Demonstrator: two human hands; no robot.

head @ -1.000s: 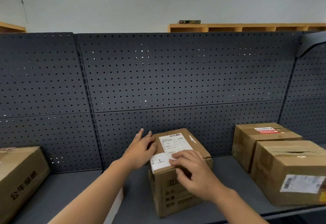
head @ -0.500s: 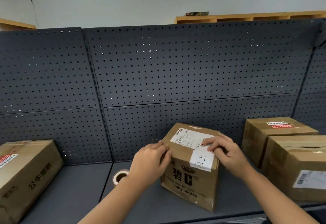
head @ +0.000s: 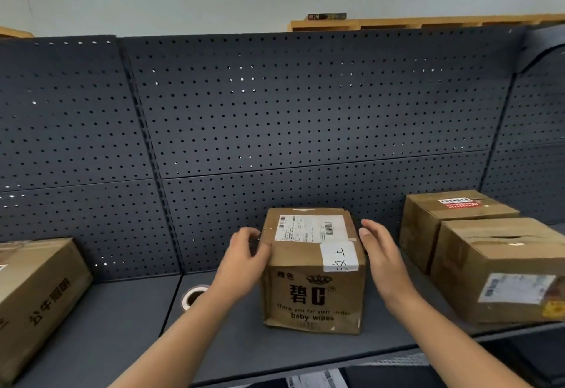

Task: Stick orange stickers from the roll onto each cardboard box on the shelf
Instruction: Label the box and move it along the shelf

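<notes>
The middle cardboard box [head: 312,293] stands on the dark shelf [head: 122,335], its printed front square to me, with a white shipping label and a white handwritten tag on top. My left hand [head: 244,260] holds its upper left edge, fingers curled and thumb on the front corner. Beside the box's right side, my right hand [head: 382,257] is open with straight fingers, and whether it touches the box is unclear. The sticker roll [head: 191,296] lies on the shelf left of the box, partly hidden behind my left forearm.
Two more cardboard boxes stand at the right, one in front [head: 501,271] and one behind [head: 452,213]. A large box [head: 36,293] sits at the far left. A dark pegboard wall [head: 305,118] backs the shelf. Bare shelf lies between the left box and the roll.
The middle box has been turned so its printed front faces me squarely. My right hand has come off the box top to its right side; my left hand stays at the left edge.
</notes>
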